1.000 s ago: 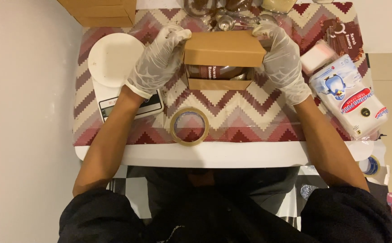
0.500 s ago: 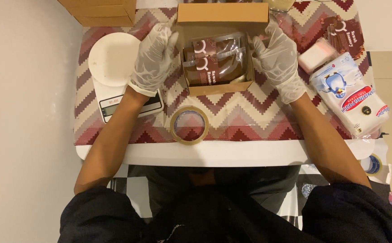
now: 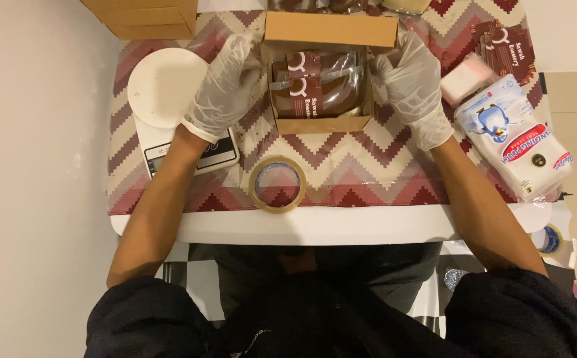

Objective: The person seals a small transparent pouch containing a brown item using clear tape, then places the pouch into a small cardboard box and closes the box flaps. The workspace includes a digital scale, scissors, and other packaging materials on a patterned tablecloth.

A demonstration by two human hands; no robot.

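two gloved hands flank the cardboard box (image 3: pixel 321 73) | left hand (image 3: pixel 222 86) spread on its left side | right hand (image 3: pixel 411 83) spread on its right side | tape roll (image 3: pixel 277 183) just below box

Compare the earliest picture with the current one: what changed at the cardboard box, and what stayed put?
The cardboard box lid has swung open away from the person, baring the brown packets. The left hand and right hand stay at its sides. The tape roll and scale have not moved.
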